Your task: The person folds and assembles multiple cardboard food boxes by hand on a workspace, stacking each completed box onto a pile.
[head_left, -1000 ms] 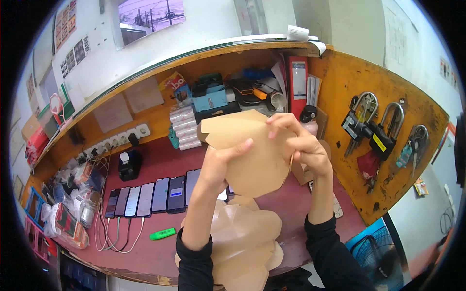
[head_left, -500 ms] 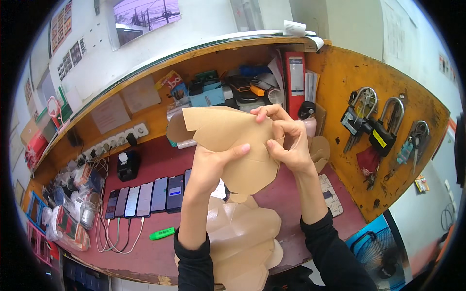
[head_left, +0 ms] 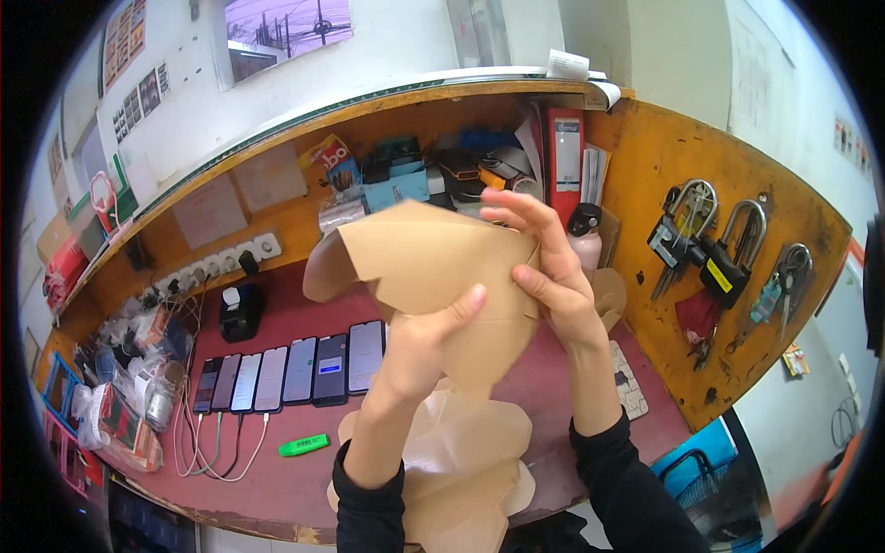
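Note:
A partly folded brown kraft cardboard box [head_left: 442, 258] is held up over the desk in both hands. My left hand [head_left: 419, 355] grips its lower left part, the thumb lying across the front panel and the other fingers hidden behind. At the box's right edge, my right hand [head_left: 558, 281] presses its thumb on the side fold, with the upper fingers raised and bent behind that edge. Below, flat kraft box blanks [head_left: 461, 479] lie overlapped at the desk's front edge, shiny side up in part.
On the red desk [head_left: 230, 479], several phones [head_left: 299, 371] stand in a row with charging cables. A green highlighter [head_left: 303, 445] lies before them. Bagged goods [head_left: 138, 396] crowd the left end. At right are a pink bottle [head_left: 584, 238] and a wooden side panel with hanging padlocks [head_left: 728, 258].
My right hand's upper fingers have lifted and straightened from their pinch at the box's top edge. The box has turned a little, showing more of its top and left flap.

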### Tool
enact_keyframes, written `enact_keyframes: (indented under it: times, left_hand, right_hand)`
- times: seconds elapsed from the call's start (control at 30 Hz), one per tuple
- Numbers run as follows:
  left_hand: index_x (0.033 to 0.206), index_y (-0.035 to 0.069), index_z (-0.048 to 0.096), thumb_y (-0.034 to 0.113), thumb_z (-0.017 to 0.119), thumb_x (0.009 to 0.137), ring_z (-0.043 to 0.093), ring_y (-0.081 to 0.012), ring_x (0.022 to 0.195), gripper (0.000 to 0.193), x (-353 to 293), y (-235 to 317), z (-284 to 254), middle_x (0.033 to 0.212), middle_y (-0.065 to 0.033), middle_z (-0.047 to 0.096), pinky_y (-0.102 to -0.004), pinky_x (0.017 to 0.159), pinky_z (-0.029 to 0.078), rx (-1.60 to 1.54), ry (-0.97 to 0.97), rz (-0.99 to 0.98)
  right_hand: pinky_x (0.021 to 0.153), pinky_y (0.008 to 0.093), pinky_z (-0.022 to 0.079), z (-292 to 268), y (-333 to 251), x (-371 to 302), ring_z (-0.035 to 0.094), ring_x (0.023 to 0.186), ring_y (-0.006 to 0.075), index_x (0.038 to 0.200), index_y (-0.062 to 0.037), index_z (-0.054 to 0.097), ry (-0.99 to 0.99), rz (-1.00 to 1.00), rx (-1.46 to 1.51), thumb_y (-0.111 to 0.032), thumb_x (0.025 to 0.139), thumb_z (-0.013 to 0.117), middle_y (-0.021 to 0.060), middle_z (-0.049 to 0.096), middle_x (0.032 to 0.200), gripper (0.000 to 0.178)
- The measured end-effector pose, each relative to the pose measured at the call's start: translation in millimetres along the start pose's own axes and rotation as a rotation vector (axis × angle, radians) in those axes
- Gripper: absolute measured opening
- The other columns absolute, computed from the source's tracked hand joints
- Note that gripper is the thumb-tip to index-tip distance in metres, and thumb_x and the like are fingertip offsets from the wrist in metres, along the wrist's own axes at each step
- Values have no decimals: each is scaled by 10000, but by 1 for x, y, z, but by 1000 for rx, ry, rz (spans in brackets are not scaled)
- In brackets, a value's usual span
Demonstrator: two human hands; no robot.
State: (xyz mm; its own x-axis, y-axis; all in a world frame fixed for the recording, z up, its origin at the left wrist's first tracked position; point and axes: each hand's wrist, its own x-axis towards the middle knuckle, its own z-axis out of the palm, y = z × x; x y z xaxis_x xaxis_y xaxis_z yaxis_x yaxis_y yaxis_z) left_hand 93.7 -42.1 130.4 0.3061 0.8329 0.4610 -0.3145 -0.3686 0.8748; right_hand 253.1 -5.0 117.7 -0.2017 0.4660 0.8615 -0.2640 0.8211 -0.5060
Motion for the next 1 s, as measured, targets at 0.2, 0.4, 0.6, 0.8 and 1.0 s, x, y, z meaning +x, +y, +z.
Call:
enact_keyframes:
  times: [0.2,0.4,0.6,0.8,1.0]
  left_hand:
    - [1073,4,533,70,579,779,572,-184,918,305,11,-13,-9,1021,-114,585,-306,776,459,558,-199,98]
    - [1005,-22,552,28,624,728,567,-145,858,291,18,7,-24,935,-95,619,-285,758,459,469,-280,-91]
    - [927,-21,597,2,715,620,613,-156,764,330,23,5,-34,866,-80,620,-299,683,477,517,-77,160]
    - [874,-8,624,88,711,656,616,-246,743,254,18,9,-24,1044,-99,550,-321,620,477,899,129,361]
    - [892,-17,563,-28,583,725,612,-260,624,168,23,-4,-24,708,-173,613,-298,593,464,611,-10,416]
  right_hand:
    - [985,382,330,-3,-7,1,479,1150,297,1155,7,551,-160,-123,-588,-282,762,617,130,542,1217,493]
    - [837,339,434,7,-17,-4,573,957,299,1085,-23,571,-201,40,-535,-192,779,617,159,591,1030,353]
    - [815,319,443,10,-7,-7,582,930,253,1090,-5,561,-9,151,-388,-200,819,589,144,598,1011,335]
    - [901,354,401,8,-1,-3,551,1026,280,1117,-13,556,0,31,-461,-218,827,581,156,586,1086,356]
    - [970,375,343,8,0,-2,546,1047,315,1095,-7,572,5,-88,-624,-224,828,573,160,585,1109,344]
